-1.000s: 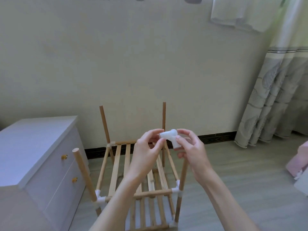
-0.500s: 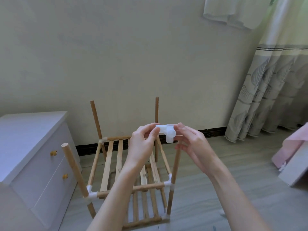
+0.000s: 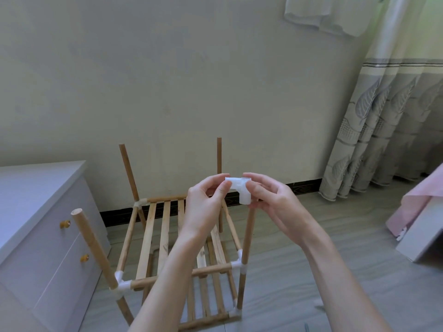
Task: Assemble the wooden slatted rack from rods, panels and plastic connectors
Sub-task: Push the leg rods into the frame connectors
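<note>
A partly built wooden rack point(image 3: 153, 226) stands on the floor, with two slatted shelves joined by white plastic connectors point(image 3: 119, 282). Its upright rods rise bare above the upper shelf; the front left rod point(image 3: 90, 240) leans outward. In front of me, above the rack, both hands hold one white plastic connector point(image 3: 241, 188). My left hand point(image 3: 203, 207) pinches its left end. My right hand point(image 3: 271, 200) grips its right side, just above the top of the front right rod point(image 3: 248, 233).
A white drawer chest point(image 3: 40, 236) with round knobs stands close to the rack's left. A wall with a dark skirting is behind. Grey patterned curtains point(image 3: 388, 130) hang at the right. A pink cloth over a white box point(image 3: 422, 226) sits at the far right.
The view has shifted, so the rack sits further left in view. The connector has turned in my fingers, one socket now pointing down over the front right rod.
</note>
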`<state>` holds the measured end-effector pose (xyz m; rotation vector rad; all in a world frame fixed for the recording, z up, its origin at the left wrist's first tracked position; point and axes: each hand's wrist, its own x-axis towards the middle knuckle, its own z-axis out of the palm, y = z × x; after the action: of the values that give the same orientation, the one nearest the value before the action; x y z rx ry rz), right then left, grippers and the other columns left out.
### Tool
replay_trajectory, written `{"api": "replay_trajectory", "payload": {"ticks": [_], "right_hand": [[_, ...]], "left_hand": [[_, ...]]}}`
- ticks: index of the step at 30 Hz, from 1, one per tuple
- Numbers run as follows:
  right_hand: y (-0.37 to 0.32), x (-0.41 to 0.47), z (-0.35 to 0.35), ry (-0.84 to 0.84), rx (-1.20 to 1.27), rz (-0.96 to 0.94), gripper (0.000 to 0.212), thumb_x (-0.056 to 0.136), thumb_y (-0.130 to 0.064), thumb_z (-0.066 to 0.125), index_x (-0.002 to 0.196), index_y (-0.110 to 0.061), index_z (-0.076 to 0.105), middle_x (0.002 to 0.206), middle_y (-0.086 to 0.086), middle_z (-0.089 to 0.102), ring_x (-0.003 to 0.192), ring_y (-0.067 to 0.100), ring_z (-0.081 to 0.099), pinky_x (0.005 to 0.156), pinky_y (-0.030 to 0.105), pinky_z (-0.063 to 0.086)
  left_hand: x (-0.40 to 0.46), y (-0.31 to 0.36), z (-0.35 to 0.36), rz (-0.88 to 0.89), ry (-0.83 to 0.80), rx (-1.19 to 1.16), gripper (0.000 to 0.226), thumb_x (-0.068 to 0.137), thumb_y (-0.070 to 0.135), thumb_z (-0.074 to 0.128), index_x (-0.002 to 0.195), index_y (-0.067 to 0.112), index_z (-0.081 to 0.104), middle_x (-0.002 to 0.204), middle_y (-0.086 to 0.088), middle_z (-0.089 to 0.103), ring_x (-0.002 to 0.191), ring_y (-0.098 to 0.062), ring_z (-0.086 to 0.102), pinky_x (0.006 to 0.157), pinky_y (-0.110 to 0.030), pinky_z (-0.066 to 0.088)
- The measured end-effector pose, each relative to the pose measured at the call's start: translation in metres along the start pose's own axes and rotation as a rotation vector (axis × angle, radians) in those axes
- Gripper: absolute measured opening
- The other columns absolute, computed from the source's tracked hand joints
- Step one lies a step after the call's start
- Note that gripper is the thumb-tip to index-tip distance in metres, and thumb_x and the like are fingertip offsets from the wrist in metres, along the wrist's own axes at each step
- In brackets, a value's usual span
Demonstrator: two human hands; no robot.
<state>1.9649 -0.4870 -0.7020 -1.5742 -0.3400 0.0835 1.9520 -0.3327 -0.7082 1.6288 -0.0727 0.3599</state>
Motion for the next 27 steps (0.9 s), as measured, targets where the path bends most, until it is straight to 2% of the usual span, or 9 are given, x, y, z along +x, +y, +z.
{"api": "replay_trajectory", "payload": {"ticks": [3, 6, 9, 12, 15, 17, 19, 23, 27], "right_hand": [[-0.003, -0.001, 0.000, -0.045, 0.074, 0.025, 0.047, 0.076, -0.039, 0.059, 0.116, -0.015, 0.060, 0.089, -0.009, 0.070, 0.080, 0.001, 0.062, 0.070, 0.021, 0.048], [-0.004, -0.002, 0.001, -0.011, 0.122, 0.032, 0.045, 0.077, -0.043, 0.057, 0.109, -0.012, 0.065, 0.086, -0.004, 0.070, 0.073, 0.005, 0.061, 0.064, 0.020, 0.047], [-0.001, 0.000, 0.002, 0.123, 0.125, 0.028, 0.056, 0.068, -0.051, 0.063, 0.108, -0.012, 0.066, 0.094, 0.003, 0.071, 0.080, 0.011, 0.063, 0.072, 0.027, 0.048], [0.001, 0.002, 0.004, 0.215, 0.123, -0.006, 0.057, 0.059, -0.051, 0.069, 0.104, -0.015, 0.066, 0.095, -0.003, 0.072, 0.089, 0.010, 0.063, 0.080, 0.031, 0.048], [0.000, 0.004, 0.005, 0.193, 0.145, -0.021, 0.051, 0.061, -0.049, 0.068, 0.102, -0.018, 0.067, 0.099, -0.004, 0.071, 0.094, 0.007, 0.063, 0.080, 0.027, 0.046], [0.002, 0.005, 0.006, 0.155, 0.122, 0.003, 0.056, 0.064, -0.055, 0.065, 0.108, -0.020, 0.067, 0.108, -0.003, 0.069, 0.093, 0.007, 0.062, 0.083, 0.027, 0.048], [0.004, 0.006, 0.006, 0.201, 0.043, 0.039, 0.059, 0.065, -0.062, 0.061, 0.110, -0.023, 0.066, 0.113, -0.003, 0.066, 0.093, 0.007, 0.062, 0.090, 0.030, 0.051], [0.004, 0.008, 0.007, 0.333, 0.072, 0.016, 0.031, 0.080, -0.041, 0.065, 0.099, -0.016, 0.068, 0.098, 0.001, 0.070, 0.090, 0.012, 0.066, 0.087, 0.031, 0.053], [0.005, 0.009, 0.007, 0.355, 0.057, -0.019, 0.011, 0.086, -0.015, 0.066, 0.096, -0.010, 0.069, 0.096, 0.005, 0.072, 0.093, 0.013, 0.066, 0.076, 0.017, 0.052]], "left_hand": [[0.001, 0.000, 0.003, -0.004, 0.009, -0.017, 0.012, 0.091, 0.024, 0.060, 0.100, 0.024, 0.069, 0.095, 0.008, 0.071, 0.088, -0.002, 0.064, 0.072, -0.011, 0.047], [0.001, 0.000, 0.002, -0.027, -0.023, -0.002, 0.009, 0.089, 0.028, 0.061, 0.094, 0.026, 0.068, 0.090, 0.010, 0.070, 0.079, 0.006, 0.062, 0.064, -0.005, 0.044], [0.002, -0.001, 0.000, -0.051, -0.070, 0.031, 0.011, 0.088, 0.029, 0.063, 0.095, 0.025, 0.069, 0.090, 0.010, 0.070, 0.076, 0.010, 0.061, 0.063, -0.004, 0.043], [0.001, 0.000, 0.001, -0.063, -0.116, 0.047, 0.009, 0.087, 0.027, 0.064, 0.096, 0.027, 0.068, 0.093, 0.011, 0.070, 0.082, 0.008, 0.062, 0.065, -0.004, 0.044], [0.000, 0.000, 0.001, -0.061, -0.103, 0.032, 0.008, 0.086, 0.026, 0.066, 0.094, 0.026, 0.068, 0.092, 0.010, 0.071, 0.084, 0.005, 0.064, 0.067, -0.005, 0.045], [0.001, -0.002, 0.002, -0.059, -0.058, 0.031, 0.010, 0.085, 0.026, 0.068, 0.095, 0.023, 0.068, 0.092, 0.008, 0.071, 0.086, 0.002, 0.065, 0.071, -0.010, 0.048], [0.002, -0.005, 0.004, -0.053, 0.001, 0.028, 0.013, 0.083, 0.024, 0.070, 0.095, 0.020, 0.066, 0.093, 0.006, 0.070, 0.088, -0.003, 0.065, 0.077, -0.016, 0.050], [0.000, -0.007, 0.008, 0.042, 0.078, 0.133, 0.016, 0.081, 0.020, 0.072, 0.094, 0.016, 0.062, 0.090, 0.003, 0.067, 0.084, -0.005, 0.062, 0.076, -0.018, 0.050], [-0.004, -0.006, 0.015, 0.133, 0.042, 0.219, 0.018, 0.079, 0.011, 0.073, 0.089, 0.014, 0.059, 0.086, 0.007, 0.065, 0.077, 0.002, 0.060, 0.067, -0.010, 0.045]]}}
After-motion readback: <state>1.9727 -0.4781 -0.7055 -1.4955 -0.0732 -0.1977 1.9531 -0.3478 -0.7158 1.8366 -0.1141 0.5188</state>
